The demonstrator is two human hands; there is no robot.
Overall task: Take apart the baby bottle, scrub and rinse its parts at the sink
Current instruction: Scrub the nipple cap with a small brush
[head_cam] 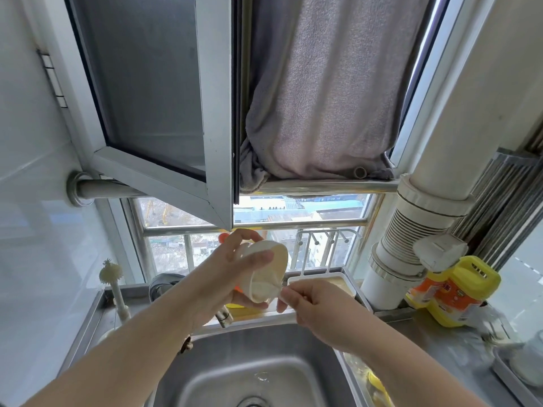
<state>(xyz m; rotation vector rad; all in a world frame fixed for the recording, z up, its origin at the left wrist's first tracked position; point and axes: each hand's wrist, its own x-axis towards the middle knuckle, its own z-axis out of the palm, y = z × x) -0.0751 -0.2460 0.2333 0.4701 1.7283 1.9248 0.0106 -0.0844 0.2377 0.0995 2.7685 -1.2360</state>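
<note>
Bottle part, cream-coloured and cup-shaped, is held above the steel sink, gripped in the left hand with thumb across its side. The right hand pinches something small at its lower rim. One brush stands at the sink's left edge; one yellow-capped detergent bottle stands on the right counter.

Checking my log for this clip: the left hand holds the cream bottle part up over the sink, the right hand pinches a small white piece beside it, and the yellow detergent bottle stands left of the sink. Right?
One slip: the head view shows the yellow detergent bottle standing right of the sink, not left. The left hand does hold the cream bottle part up, and the right hand pinches a small white piece.
</note>
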